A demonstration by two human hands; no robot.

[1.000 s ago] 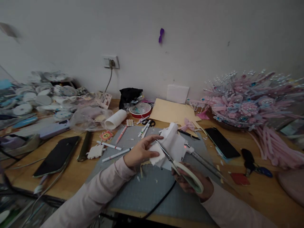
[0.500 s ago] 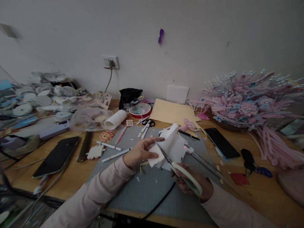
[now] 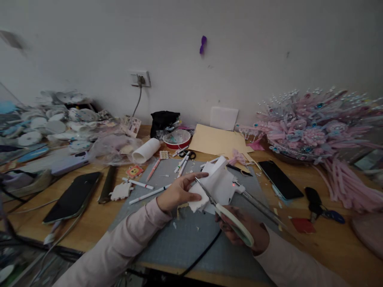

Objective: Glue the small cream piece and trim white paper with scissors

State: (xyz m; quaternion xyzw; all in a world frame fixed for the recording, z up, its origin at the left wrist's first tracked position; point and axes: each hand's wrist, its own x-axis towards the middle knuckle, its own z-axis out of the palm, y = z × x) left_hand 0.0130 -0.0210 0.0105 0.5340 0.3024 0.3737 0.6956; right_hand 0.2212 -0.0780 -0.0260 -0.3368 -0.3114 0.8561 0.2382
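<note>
My left hand (image 3: pixel 179 192) pinches a small white piece with ragged edges (image 3: pixel 198 200), thumb on top of it. My right hand (image 3: pixel 243 227) is closed round the pale handles of a pair of scissors (image 3: pixel 233 224). The narrow metal blades point up and left, lying along the white piece near my left fingers. Behind the blades a white sheet (image 3: pixel 223 185), rolled up at its far end, rests on the grey cutting mat (image 3: pixel 167 243). Beside the sheet lies a hot glue gun (image 3: pixel 238 188) with a small red light, partly covered.
Markers (image 3: pixel 149 194) and paper scraps lie on the mat. A black phone (image 3: pixel 73 197) is at left, another phone (image 3: pixel 280 179) at right near keys (image 3: pixel 313 203). A pink beaded flower arrangement (image 3: pixel 308 131) stands back right. Cream card sheets (image 3: pixel 220 139) lie by the wall.
Almost nothing differs. The whole view has shifted very slightly, and both hands keep the same hold on the white piece and the scissors.
</note>
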